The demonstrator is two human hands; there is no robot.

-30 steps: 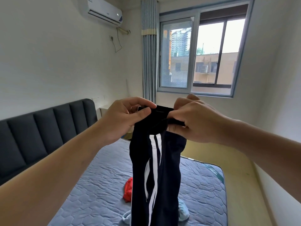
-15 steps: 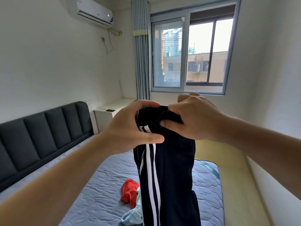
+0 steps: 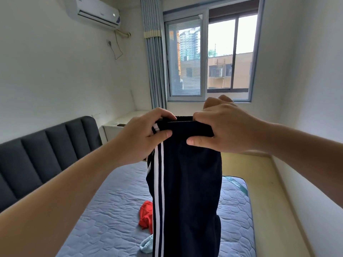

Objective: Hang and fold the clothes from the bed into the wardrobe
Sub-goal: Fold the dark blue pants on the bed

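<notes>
Trousers (image 3: 187,182) held up above the bed (image 3: 111,210), hanging limp; left hand (image 3: 143,138) and right hand (image 3: 219,130) each pinch the waistband between thumb and curled fingers. Fabric looks soft, light and floppy; the waistband seems the firmest hold

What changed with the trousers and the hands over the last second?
The left hand and right hand have moved apart along the waistband, pulling it flat where it was bunched; the white stripes now hang at the left edge of the black trousers, not the middle. Both hands still grip it; the red garment and light blue garment still lie on the bed.
</notes>
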